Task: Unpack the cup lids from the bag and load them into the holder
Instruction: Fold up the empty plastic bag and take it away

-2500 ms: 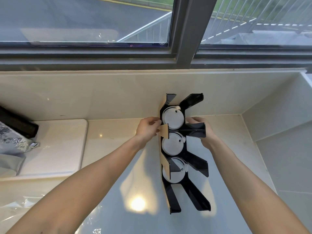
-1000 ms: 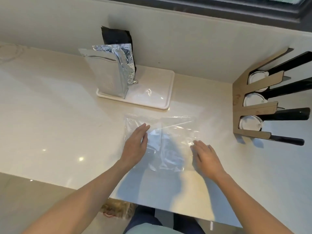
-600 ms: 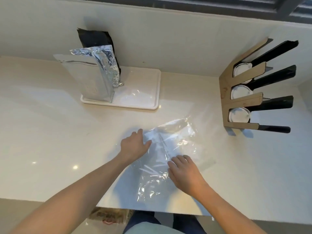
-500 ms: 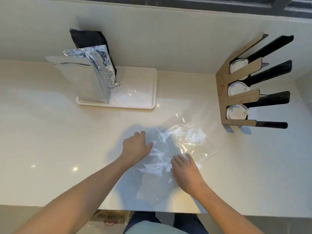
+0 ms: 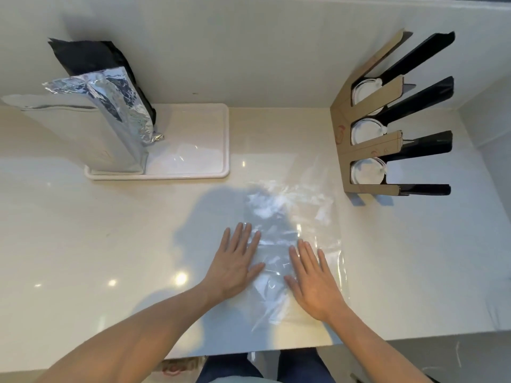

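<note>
A clear plastic bag (image 5: 279, 217) lies flat and empty on the pale counter. My left hand (image 5: 236, 262) rests palm down on the bag's left side, fingers spread. My right hand (image 5: 312, 280) presses flat on its right side, fingers apart. Neither hand grips anything. At the far right stands the lid holder (image 5: 343, 150), brown card with black dividers. Three white cup lids sit in its slots: top lid (image 5: 362, 92), middle lid (image 5: 365, 131), bottom lid (image 5: 365, 172).
A white tray (image 5: 193, 139) sits at the back left with a silver foil pouch (image 5: 110, 128) standing on it and a black pouch (image 5: 91, 59) behind. The counter's front edge (image 5: 414, 334) runs just below my wrists. A wall rises behind.
My hands left the lid holder and came to the plastic bag. Over the last second the bag turned lengthwise and both hands now lie flat on it, closer to the front edge.
</note>
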